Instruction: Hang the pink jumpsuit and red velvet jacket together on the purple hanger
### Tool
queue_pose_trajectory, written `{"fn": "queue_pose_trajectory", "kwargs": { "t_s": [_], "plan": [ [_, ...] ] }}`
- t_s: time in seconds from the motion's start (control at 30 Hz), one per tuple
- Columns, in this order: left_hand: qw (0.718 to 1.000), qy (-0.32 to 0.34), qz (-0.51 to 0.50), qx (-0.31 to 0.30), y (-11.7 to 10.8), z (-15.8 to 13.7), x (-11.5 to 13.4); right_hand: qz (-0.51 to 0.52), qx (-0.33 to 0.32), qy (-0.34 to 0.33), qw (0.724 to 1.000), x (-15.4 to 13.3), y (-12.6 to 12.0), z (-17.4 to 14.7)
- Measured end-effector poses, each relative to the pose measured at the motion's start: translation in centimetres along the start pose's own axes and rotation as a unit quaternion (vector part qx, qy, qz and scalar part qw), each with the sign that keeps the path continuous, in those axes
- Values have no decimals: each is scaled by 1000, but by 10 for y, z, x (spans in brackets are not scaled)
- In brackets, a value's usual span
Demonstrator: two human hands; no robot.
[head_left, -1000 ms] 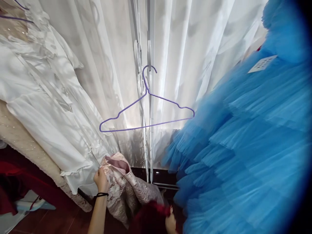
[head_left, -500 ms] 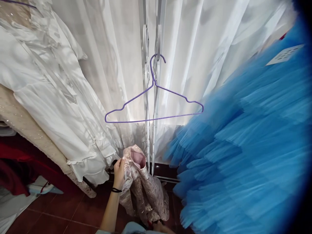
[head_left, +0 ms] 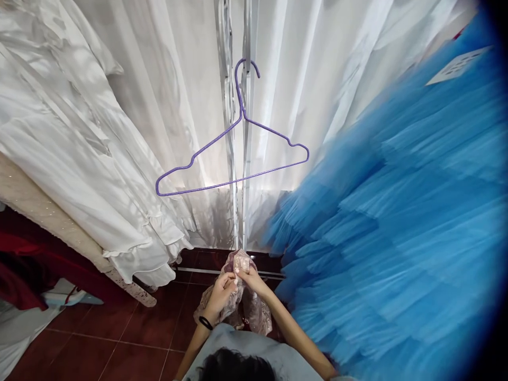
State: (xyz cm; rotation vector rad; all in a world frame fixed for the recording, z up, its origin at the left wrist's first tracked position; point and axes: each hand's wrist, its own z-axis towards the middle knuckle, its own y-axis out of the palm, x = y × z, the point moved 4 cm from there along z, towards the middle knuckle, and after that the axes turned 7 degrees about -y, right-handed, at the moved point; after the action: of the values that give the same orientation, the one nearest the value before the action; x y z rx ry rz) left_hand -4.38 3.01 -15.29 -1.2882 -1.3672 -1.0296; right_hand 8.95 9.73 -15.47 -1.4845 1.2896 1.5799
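A shiny pink brocade garment (head_left: 241, 262) hangs bunched low in front of me, its folds dropping between my forearms. My left hand (head_left: 224, 288), with a black band at the wrist, pinches its upper edge. Close beside it, my right hand (head_left: 252, 279) grips the same fabric, thumb near the left fingertips. Exactly what lies between the fingertips is too small to see. Above both hands a bare purple hanger (head_left: 216, 138) hangs by its hook at the metal rack (head_left: 232, 159), slightly tilted.
White dresses (head_left: 91, 159) hang on the left beside a beige sparkly garment (head_left: 59, 222). A layered blue tulle dress (head_left: 397, 211) fills the right. Behind the rack is a white curtain (head_left: 170, 79). Dark red cloth (head_left: 24, 254) lies at lower left above the tiled floor (head_left: 130, 338).
My right hand has come up onto the pink garment beside my left. The garment is now bunched between both hands. The view has tipped and the hanger appears more slanted.
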Motion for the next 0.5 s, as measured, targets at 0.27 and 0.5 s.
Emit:
{"fn": "queue_pose_trajectory", "kwargs": {
  "t_s": [0.27, 0.5],
  "plan": [
    [953, -104, 206, 199, -111, -4, -17, 22, 204, -8, 979, -25, -130, -27],
    [906, -248, 163, 302, -144, -35, -65, 62, 148, 3, 987, -21, -113, -48]
  ]
}}
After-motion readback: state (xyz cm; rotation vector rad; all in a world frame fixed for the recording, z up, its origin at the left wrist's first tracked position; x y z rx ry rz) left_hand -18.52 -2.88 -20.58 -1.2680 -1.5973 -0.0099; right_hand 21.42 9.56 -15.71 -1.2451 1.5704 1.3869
